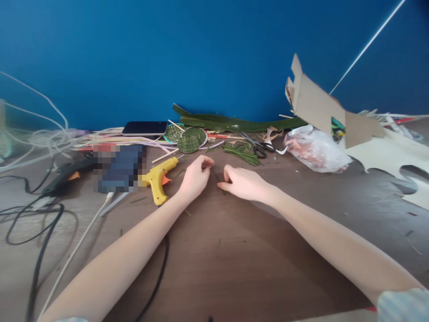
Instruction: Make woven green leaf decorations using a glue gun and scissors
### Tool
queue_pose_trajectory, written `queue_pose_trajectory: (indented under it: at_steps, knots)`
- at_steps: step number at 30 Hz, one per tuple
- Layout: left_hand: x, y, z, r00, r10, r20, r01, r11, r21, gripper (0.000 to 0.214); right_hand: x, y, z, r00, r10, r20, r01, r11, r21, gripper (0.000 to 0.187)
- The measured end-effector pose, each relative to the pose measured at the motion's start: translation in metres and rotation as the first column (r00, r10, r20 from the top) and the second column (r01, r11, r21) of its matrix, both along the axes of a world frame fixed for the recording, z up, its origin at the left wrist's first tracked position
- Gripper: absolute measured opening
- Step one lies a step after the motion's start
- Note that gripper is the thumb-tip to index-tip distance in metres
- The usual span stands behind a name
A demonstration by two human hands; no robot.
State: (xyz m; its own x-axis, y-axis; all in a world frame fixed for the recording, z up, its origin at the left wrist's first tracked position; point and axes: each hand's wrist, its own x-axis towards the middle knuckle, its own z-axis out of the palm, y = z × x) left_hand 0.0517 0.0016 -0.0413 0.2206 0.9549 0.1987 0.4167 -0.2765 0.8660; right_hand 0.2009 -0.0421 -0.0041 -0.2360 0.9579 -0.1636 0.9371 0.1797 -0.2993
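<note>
A thin green leaf strip (216, 173) spans the small gap between my two hands over the table. My left hand (196, 178) is closed, its fingertips pinched at the strip's far end. Thumb and forefinger of my right hand (246, 182) pinch the strip nearer to me. Just beyond lie a bundle of green strips (243, 154) and black scissors (256, 146). Left of my left hand, a yellow glue gun (159, 179) with an orange trigger rests on its side. Round woven green pieces (191, 140) sit behind my hands.
Long green leaves (234, 124) lie along the blue wall. At right are a clear plastic bag (317, 148) and cut cardboard (321, 103). A dark tablet (145, 128), a blurred-out phone (122, 167), a black glue gun (69, 176) and cables (40, 259) occupy the left.
</note>
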Motion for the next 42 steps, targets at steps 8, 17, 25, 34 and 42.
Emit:
queue_pose_trajectory:
  at_steps: [8,17,25,34,42]
  knots:
    - [0.001,-0.007,0.005,0.946,-0.105,-0.305,0.162,0.972,0.168,0.017,0.023,0.022,0.000,0.971,0.000,-0.241,-0.016,0.998,-0.066,0.023]
    - [0.002,-0.008,0.006,0.945,-0.141,-0.296,0.194,0.968,0.160,0.013,0.089,0.065,-0.021,0.935,-0.285,-0.210,0.331,0.914,0.235,0.006]
    - [0.002,-0.007,0.006,0.977,-0.028,-0.212,0.060,0.988,0.144,0.021,0.093,0.069,-0.026,0.946,-0.245,-0.212,0.293,0.927,0.236,0.008]
    - [0.002,-0.007,0.006,0.982,-0.025,-0.187,0.048,0.992,0.120,0.022,0.093,0.066,-0.014,0.935,-0.256,-0.244,0.307,0.929,0.204,0.008]
    - [0.002,-0.006,0.006,0.993,-0.001,-0.121,0.012,0.996,0.089,0.023,0.100,0.069,-0.011,0.887,-0.270,-0.374,0.365,0.907,0.210,0.009]
